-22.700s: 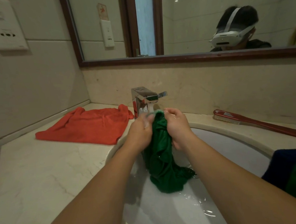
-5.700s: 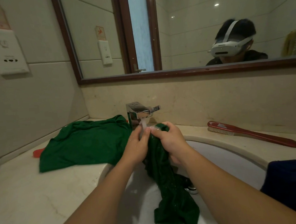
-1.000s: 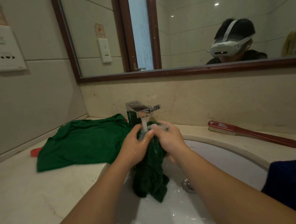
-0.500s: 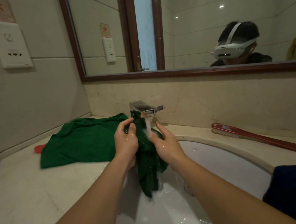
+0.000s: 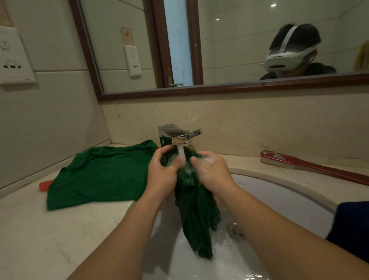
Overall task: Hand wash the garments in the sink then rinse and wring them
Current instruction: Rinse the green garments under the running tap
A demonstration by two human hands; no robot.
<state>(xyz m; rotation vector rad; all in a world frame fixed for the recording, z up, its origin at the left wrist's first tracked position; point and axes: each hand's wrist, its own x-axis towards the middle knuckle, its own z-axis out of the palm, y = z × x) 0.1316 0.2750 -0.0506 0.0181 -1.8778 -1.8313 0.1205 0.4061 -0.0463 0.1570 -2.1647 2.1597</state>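
A wet dark green garment (image 5: 196,213) hangs bunched over the white sink (image 5: 292,200), its top under the running chrome faucet (image 5: 174,135). My left hand (image 5: 163,174) grips the garment's top on the left side. My right hand (image 5: 212,170) grips it on the right, with water splashing over the knuckles. The lower end of the cloth dangles into foamy water near the drain (image 5: 234,231).
A second green garment (image 5: 103,174) lies spread on the marble counter (image 5: 33,238) left of the sink, with a bit of red cloth (image 5: 45,185) showing beneath it. A red brush (image 5: 316,166) lies at the back right. Dark blue cloth (image 5: 365,234) sits at the right edge.
Both hands have closed again on the garment's top under the stream, after the right hand was spread half a second ago. The cloth hangs lower into the basin.
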